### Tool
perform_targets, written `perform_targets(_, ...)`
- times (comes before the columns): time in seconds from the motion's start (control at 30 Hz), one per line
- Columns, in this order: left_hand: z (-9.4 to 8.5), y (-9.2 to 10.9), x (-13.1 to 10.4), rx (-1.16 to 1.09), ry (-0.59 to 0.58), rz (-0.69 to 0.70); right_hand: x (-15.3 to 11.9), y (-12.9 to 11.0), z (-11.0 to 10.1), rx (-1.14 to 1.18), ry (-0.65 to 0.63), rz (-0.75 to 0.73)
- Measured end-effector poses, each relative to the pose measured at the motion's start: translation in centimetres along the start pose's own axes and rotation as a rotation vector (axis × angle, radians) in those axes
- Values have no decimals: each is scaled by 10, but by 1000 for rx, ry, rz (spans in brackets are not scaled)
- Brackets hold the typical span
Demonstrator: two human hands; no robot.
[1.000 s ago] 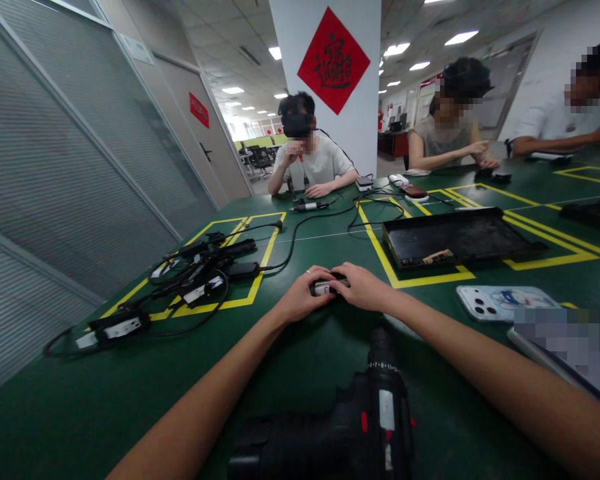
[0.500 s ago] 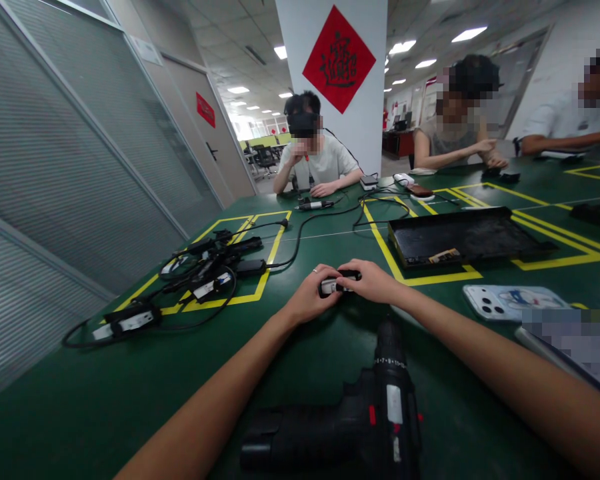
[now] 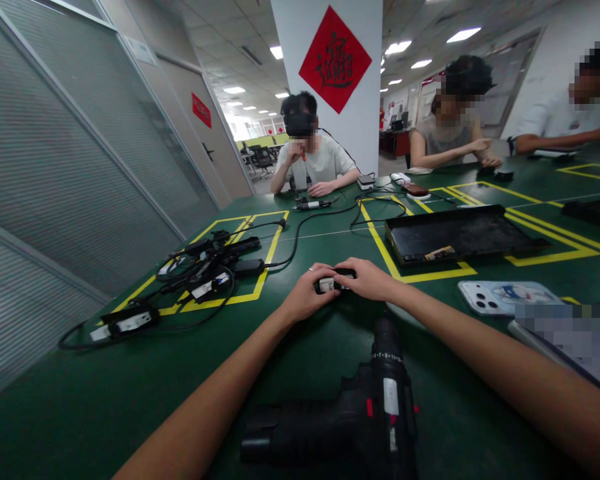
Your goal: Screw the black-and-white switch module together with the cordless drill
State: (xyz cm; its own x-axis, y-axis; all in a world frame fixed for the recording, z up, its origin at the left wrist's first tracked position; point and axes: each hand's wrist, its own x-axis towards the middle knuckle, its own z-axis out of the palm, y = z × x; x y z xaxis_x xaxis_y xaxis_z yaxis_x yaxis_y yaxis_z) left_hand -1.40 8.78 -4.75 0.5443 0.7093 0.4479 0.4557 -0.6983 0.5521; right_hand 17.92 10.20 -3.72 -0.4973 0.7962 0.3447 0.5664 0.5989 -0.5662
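Both my hands grip a small black-and-white device [image 3: 327, 285] just above the green table, or resting on it; I cannot tell which. My left hand [image 3: 304, 293] is closed round its left end, thumb below and fingers over the top. On the other side, my right hand [image 3: 369, 280] pinches its right end, and the fingertips of both hands meet over it. Much of the device is hidden by the fingers. Between my forearms a black cordless drill [image 3: 387, 393] lies on its side, its chuck pointing toward my hands.
Left lies a tangle of black adapters and cables [image 3: 210, 273] inside yellow tape. A black tray [image 3: 460, 233] sits at the right, with a blue phone [image 3: 505, 297] and a tablet-like slab [image 3: 570, 347] nearer me. Across the table [image 3: 180, 387] sit several people, one behind a pen-like tool [image 3: 313, 205].
The view has shifted slightly. The device has tilted a little in my fingers, showing more of its white face. Both hands keep their hold on it.
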Motion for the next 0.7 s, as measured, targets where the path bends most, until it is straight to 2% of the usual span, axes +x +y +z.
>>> perform_targets(0.13, 6, -2, 3, 6, 15, -10, 1, -1, -1, -3, -4, 0)
perform_targets(0.53, 8, 1, 2, 0, 38, -5, 1, -2, -2, 14, -21, 28)
perform_targets(0.7, -7, 13, 4, 40, 96, -71, 4, 0, -3, 31, 45, 65)
